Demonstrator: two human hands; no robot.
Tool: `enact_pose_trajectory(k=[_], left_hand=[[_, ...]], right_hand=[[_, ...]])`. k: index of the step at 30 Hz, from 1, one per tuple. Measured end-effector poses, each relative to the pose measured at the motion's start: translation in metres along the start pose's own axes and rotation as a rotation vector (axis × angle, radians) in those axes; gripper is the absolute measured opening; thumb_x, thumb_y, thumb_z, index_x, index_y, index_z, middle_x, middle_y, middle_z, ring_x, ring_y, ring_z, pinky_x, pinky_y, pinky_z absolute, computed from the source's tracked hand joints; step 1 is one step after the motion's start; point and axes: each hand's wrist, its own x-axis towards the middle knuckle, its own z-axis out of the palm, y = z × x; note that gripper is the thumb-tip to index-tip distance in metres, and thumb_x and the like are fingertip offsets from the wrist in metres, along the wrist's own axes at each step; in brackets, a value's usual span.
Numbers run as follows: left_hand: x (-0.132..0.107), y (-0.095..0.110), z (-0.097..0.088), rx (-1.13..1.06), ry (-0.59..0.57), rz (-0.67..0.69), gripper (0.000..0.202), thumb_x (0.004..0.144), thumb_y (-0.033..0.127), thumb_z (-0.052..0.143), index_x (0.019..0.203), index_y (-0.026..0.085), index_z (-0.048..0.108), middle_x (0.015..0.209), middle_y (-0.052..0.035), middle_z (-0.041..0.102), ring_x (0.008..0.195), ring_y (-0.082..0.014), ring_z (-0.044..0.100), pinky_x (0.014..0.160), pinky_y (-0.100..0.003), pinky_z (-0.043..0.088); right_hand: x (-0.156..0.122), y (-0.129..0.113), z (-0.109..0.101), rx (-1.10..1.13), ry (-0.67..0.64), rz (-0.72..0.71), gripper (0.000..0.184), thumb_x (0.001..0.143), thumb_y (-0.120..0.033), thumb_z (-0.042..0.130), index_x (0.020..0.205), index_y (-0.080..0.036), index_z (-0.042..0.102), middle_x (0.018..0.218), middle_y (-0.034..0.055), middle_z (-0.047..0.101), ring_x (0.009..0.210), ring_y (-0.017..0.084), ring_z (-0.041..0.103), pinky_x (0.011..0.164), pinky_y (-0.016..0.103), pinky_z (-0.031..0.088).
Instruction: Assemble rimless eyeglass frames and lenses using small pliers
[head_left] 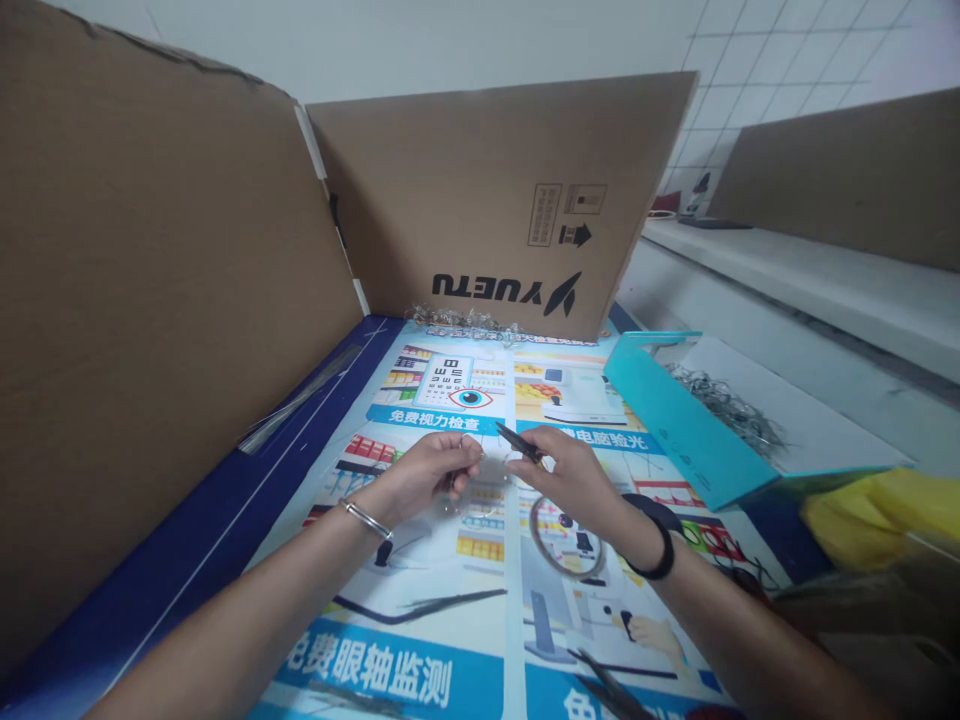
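My left hand (431, 468) is closed, thumb and fingers pinching a thin, bent wire (483, 456). Faint loops of it hang below the fingertips, too fine to trace fully. Opposite it, my right hand (570, 478) is wrapped round a pair of pliers (519, 442). Their dark jaws point up and left, a short gap away from the left fingertips. Most of the handles are hidden in the palm. A coil of wire (534, 540) lies flat on the printed table cover, just below my right wrist.
Cardboard panels (480, 180) wall off the left and back. Tangled wire pieces (469, 322) lie along the back panel, straight wires (300, 400) at left. At right stands a turquoise box (675, 430) holding a wire heap (724, 405), beside yellow cloth (877, 515). A dark-bladed tool (611, 688) lies in front.
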Motion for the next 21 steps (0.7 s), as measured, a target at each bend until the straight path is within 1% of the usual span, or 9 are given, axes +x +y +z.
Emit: enact_pose_trajectory(k=[4,10,14,16,19,21], left_hand=[[-0.0003,0.0002,-0.0006,-0.004,0.014,0.001,0.017,0.075,0.028,0.064,0.075,0.014,0.055,0.065,0.0012,0.056,0.044,-0.0034,0.044,0.041,-0.016,0.032],[-0.0006,-0.0001,0.0003,-0.002,0.011,0.008,0.019,0.074,0.030,0.065,0.075,0.014,0.056,0.065,0.0015,0.056,0.044,-0.0036,0.044,0.041,-0.017,0.031],[-0.0007,0.0007,0.0024,0.014,-0.003,0.001,0.020,0.073,0.030,0.066,0.073,0.014,0.056,0.063,0.0018,0.055,0.043,-0.0034,0.043,0.040,-0.017,0.031],[-0.0012,0.0011,0.0031,0.019,-0.009,-0.003,0.020,0.073,0.031,0.067,0.072,0.014,0.055,0.062,0.0017,0.055,0.042,-0.0033,0.042,0.040,-0.016,0.030],[-0.0021,0.0008,0.0033,0.026,-0.030,-0.016,0.022,0.073,0.033,0.067,0.072,0.014,0.056,0.063,0.0011,0.056,0.042,-0.0036,0.042,0.039,-0.017,0.031],[-0.0028,-0.0002,0.0034,0.035,-0.057,-0.033,0.021,0.074,0.032,0.066,0.072,0.014,0.056,0.063,0.0006,0.056,0.042,-0.0037,0.042,0.039,-0.017,0.031]], right_hand=[[-0.0005,0.0006,0.0001,0.012,0.030,0.009,0.021,0.081,-0.040,0.060,0.084,-0.020,0.058,0.075,0.0009,0.059,0.069,0.015,0.052,0.063,0.026,0.038],[-0.0010,0.0001,-0.0001,0.011,0.015,-0.001,0.021,0.081,-0.041,0.060,0.083,-0.020,0.058,0.074,0.0011,0.058,0.069,0.015,0.052,0.064,0.027,0.039],[-0.0004,0.0007,0.0004,-0.005,0.016,0.019,0.020,0.081,-0.039,0.059,0.083,-0.019,0.059,0.075,0.0019,0.059,0.069,0.016,0.052,0.063,0.027,0.039],[-0.0001,0.0005,0.0002,0.029,0.029,0.042,0.018,0.082,-0.036,0.057,0.086,-0.019,0.060,0.076,0.0026,0.061,0.070,0.016,0.053,0.064,0.028,0.040],[0.0003,-0.0014,-0.0012,0.137,0.049,0.088,0.019,0.082,-0.033,0.055,0.093,-0.019,0.062,0.081,0.0028,0.063,0.072,0.016,0.054,0.066,0.028,0.042],[0.0005,-0.0035,-0.0029,0.210,0.029,0.110,0.022,0.082,-0.032,0.054,0.098,-0.020,0.062,0.082,0.0020,0.063,0.072,0.016,0.055,0.066,0.027,0.043]])
